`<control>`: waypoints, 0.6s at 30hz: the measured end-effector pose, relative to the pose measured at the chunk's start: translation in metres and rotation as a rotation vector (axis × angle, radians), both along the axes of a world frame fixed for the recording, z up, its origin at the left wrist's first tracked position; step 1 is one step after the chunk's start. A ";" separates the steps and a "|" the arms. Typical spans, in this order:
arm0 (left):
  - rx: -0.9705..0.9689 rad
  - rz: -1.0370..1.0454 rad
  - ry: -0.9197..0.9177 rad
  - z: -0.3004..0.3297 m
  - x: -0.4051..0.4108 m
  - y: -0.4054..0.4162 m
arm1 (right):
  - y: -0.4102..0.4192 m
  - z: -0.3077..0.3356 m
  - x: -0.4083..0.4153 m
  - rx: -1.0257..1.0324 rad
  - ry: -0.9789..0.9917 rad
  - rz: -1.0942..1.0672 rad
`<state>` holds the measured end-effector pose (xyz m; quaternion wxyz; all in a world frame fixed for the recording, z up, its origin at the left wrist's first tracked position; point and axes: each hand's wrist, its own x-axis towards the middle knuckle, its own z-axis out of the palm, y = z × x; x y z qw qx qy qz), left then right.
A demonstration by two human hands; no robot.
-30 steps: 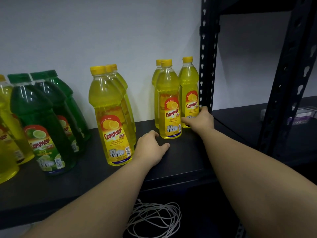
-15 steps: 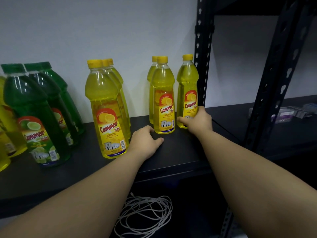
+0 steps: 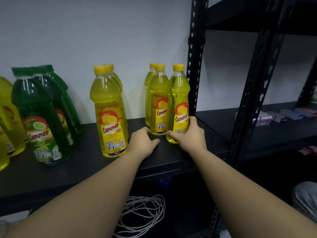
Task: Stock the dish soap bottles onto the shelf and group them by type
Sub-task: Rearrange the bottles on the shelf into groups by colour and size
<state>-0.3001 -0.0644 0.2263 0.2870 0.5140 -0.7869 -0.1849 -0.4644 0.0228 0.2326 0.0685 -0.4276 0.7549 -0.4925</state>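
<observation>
Dish soap bottles stand in rows on the black shelf (image 3: 85,169). My right hand (image 3: 189,134) is wrapped around the base of a small yellow lemon bottle (image 3: 178,100) at the right end. Two more small yellow bottles (image 3: 158,93) stand just left of it and behind. My left hand (image 3: 143,143) rests knuckles up on the shelf, fingers curled, holding nothing. A row of large yellow lemon bottles (image 3: 108,107) stands left of that hand. Further left are large green lime bottles (image 3: 37,114), then more yellow bottles (image 3: 6,121) at the frame's left edge.
A black perforated upright (image 3: 195,54) stands right behind the held bottle. Another upright (image 3: 252,93) is further right. The neighbouring shelf (image 3: 240,127) carries small boxes (image 3: 277,115). A coil of white cord (image 3: 142,215) lies below the shelf.
My right hand has drawn the small yellow bottle forward, toward the shelf's front, out of line with the other two small ones. My left hand stays on the shelf.
</observation>
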 end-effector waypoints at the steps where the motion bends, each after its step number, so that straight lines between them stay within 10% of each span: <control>1: 0.001 -0.002 0.014 0.000 0.000 0.000 | 0.001 0.000 0.002 0.001 -0.005 0.008; 18: 0.076 0.032 0.255 -0.002 -0.021 -0.029 | 0.006 -0.002 0.008 0.001 0.028 0.093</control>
